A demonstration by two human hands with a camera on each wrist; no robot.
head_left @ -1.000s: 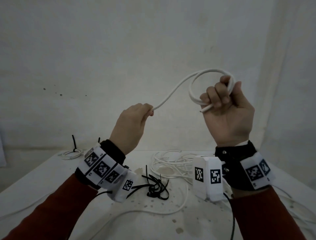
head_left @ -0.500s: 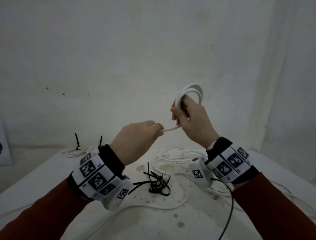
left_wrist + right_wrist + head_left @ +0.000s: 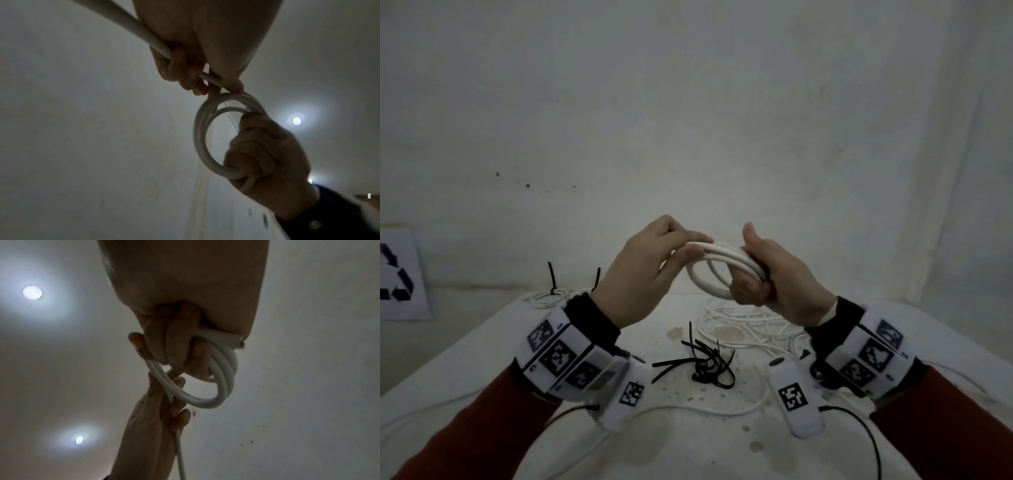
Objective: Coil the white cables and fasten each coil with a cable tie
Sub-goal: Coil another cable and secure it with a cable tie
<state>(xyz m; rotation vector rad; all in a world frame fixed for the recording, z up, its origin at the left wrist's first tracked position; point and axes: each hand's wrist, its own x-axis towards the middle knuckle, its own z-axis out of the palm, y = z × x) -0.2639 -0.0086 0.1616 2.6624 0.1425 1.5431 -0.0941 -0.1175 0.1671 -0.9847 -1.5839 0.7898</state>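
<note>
— White cloth covers the table [image 3: 482, 359], and it's stained in patches near the middle. Behind it, pale wall, with a recycling sign [image 3: 397, 274] propped at the far left.

— What's lying on the table?

— A loose heap of white cable [image 3: 743, 325] toward the right, one strand trailing forward across the cloth. A bunch of black cable ties [image 3: 705, 363] in the centre; they overlap, so I can't count them. At the back left, two finished coils [image 3: 549, 296], I think, each with a black tie sticking up, though the second is mostly hidden behind the left wrist.

— And the person?

— Red sleeves, a marker-covered band on each wrist. Both hands are raised above the table, close together, nothing between them but the cable.

— Which cable?

— One white coil [image 3: 717, 270], about three turns, held in the air above the heap. The right hand [image 3: 774, 277] has its fingers wrapped round the right side of the loops, thumb up, a cut end poking out past the palm in the right wrist view.

— The left?

— The left hand [image 3: 650, 270] pinches the strand at the coil's left edge between thumb and fingertips [image 3: 185, 71]. From the left wrist view the cable runs through that grip and away past the palm.
</note>
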